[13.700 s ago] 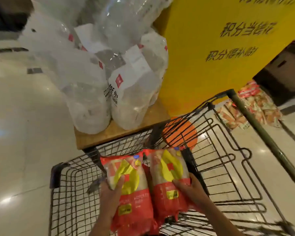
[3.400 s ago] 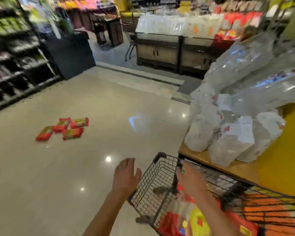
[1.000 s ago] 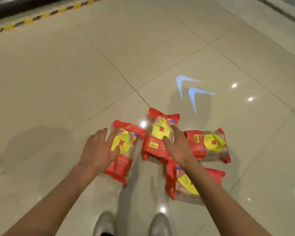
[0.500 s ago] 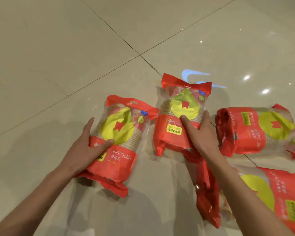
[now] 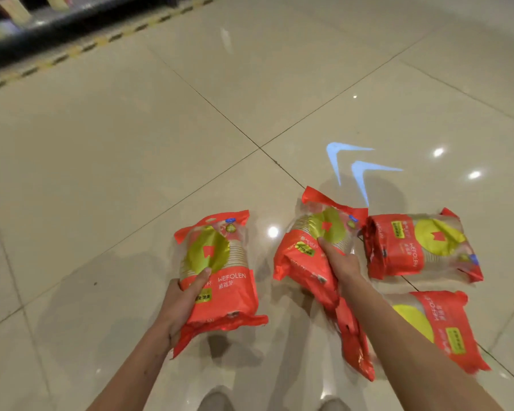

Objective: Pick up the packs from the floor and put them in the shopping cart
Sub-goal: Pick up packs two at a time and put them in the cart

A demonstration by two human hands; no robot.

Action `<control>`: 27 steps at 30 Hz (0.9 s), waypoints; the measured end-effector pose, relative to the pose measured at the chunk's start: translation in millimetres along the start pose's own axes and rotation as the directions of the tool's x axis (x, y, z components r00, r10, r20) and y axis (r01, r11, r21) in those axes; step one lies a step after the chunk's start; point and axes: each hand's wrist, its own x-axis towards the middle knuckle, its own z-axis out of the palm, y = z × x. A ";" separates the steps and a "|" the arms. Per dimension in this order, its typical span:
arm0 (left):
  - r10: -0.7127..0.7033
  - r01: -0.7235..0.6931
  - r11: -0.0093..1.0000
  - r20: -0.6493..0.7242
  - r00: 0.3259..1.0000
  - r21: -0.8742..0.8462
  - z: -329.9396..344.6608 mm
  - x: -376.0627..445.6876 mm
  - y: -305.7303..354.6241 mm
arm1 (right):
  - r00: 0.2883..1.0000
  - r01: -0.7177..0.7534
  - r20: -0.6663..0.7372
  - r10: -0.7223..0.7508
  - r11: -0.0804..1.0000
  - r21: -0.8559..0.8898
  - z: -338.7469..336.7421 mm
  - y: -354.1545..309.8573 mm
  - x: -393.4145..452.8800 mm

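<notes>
Red packs with a yellow-green circle lie on a shiny beige tiled floor. My left hand (image 5: 182,304) grips one pack (image 5: 220,268) from its left side, lifted off the floor. My right hand (image 5: 340,262) holds a second pack (image 5: 312,247), tilted and raised. Two more packs stay on the floor at the right: one lying sideways (image 5: 419,247), the other (image 5: 439,327) partly hidden behind my right forearm. The shopping cart is out of view.
A blue double-arrow light mark (image 5: 356,164) shows on the floor beyond the packs. A dark shelf base with a yellow-black striped line (image 5: 72,51) runs along the far left. My shoes (image 5: 217,400) are at the bottom edge.
Both hands have closed on their packs and raised them from the floor. The view has pulled back and up from the floor.
</notes>
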 end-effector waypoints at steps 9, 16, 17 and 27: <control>0.175 -0.170 0.981 -0.043 0.984 0.087 -62.3 -234.9 190.6 | 0.977 0.033 0.211 -0.042 0.998 0.044 -76.2 -190.2 -237.8; 0.290 -0.291 0.952 0.021 0.957 0.094 -62.5 -470.7 378.5 | 0.974 0.167 0.144 -0.174 0.984 0.059 -198.9 -374.3 -479.1; 0.297 -0.300 0.949 0.047 0.954 0.095 -60.2 -496.4 400.2 | 0.973 0.190 0.121 -0.197 0.979 0.073 -216.0 -392.0 -508.6; 0.449 -0.532 0.837 0.395 0.801 0.128 0.4 -709.9 521.1 | 0.945 0.300 -0.164 -0.281 0.949 0.098 -370.4 -453.4 -750.9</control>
